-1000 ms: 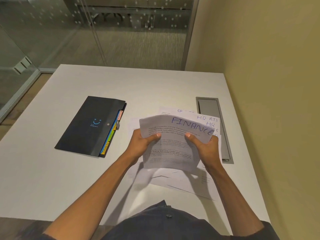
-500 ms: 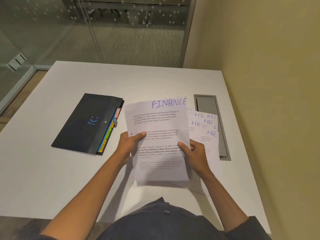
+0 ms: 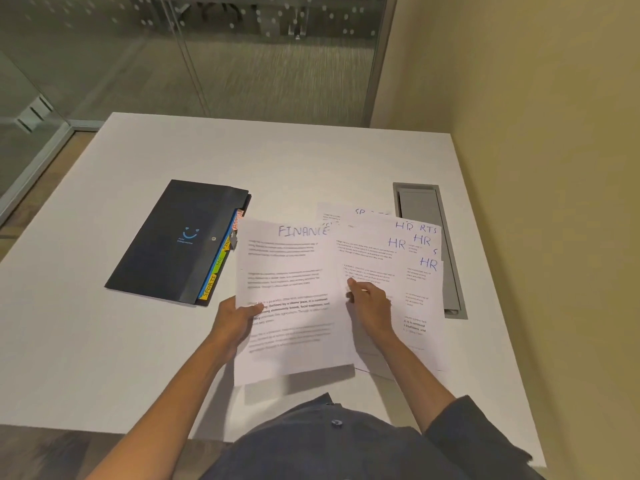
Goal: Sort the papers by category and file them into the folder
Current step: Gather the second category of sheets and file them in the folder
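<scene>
A white sheet headed FINANCE (image 3: pixel 291 299) is held just above the table; my left hand (image 3: pixel 235 323) grips its left edge, thumb on top. To its right lies a fanned pile of sheets (image 3: pixel 415 271) headed HR, with SPORTS sheets showing behind. My right hand (image 3: pixel 370 306) lies on this pile, its bent fingers pinching the top HR sheet (image 3: pixel 377 258) near its left edge. A black folder (image 3: pixel 173 240) lies shut at the left, with coloured tabs (image 3: pixel 218 268) reading SPORTS, HR and FINANCE along its right side.
The white table (image 3: pixel 104 341) ends at a yellow wall on the right and a glass partition behind. A grey cable hatch (image 3: pixel 420 206) is set into the table right of the papers. My dark shirt fills the bottom of the view.
My right hand let go of the FINANCE sheet and moved right onto the HR pile. My left hand has carried the FINANCE sheet a little left and lower.
</scene>
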A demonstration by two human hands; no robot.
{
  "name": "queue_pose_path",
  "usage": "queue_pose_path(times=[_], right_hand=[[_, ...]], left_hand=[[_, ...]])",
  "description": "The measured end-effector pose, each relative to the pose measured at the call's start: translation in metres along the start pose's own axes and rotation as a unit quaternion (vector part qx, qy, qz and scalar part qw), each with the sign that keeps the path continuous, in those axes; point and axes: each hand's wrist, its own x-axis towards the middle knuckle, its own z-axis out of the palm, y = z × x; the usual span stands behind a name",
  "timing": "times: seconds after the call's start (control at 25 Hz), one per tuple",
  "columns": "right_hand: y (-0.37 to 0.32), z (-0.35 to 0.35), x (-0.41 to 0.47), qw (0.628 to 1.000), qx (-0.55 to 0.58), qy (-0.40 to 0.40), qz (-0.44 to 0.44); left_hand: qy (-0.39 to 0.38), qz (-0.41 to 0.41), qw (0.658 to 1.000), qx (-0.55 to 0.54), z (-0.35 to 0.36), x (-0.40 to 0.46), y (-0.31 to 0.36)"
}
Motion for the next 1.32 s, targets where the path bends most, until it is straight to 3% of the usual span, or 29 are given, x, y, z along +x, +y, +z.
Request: queue_pose_path(times=[0.08,0.16,0.4,0.68,0.96,1.16,1.32], right_hand=[[0.006,0.008,0.006,0.981,-0.193,-0.004,-0.019],[0.011,0.02,0.009,0.937,-0.346,0.004,-0.048],[0.023,0.041,0.011,0.862,-0.5,0.03,-0.073],[0.019,0.034,0.019,0.904,-0.419,0.037,-0.077],[0.003,0.027,0.031,0.895,-0.444,-0.002,-0.042],[0.011,0.007,0.031,0.972,-0.234,-0.006,-0.008],[0.011,-0.02,0.036,0.99,-0.129,-0.041,-0.033]], left_hand=[[0.032,0.004,0.999,-0.028,-0.014,0.003,0.002],[0.056,0.012,0.997,-0.042,-0.026,0.007,0.004],[0.083,0.017,0.996,-0.039,-0.041,0.008,0.01],[0.084,0.001,0.996,-0.034,-0.04,0.009,0.004],[0.075,0.004,0.997,-0.017,-0.033,0.008,0.006],[0.06,-0.01,0.998,-0.012,-0.029,0.009,0.0],[0.063,0.002,0.998,0.012,-0.026,0.008,-0.001]])
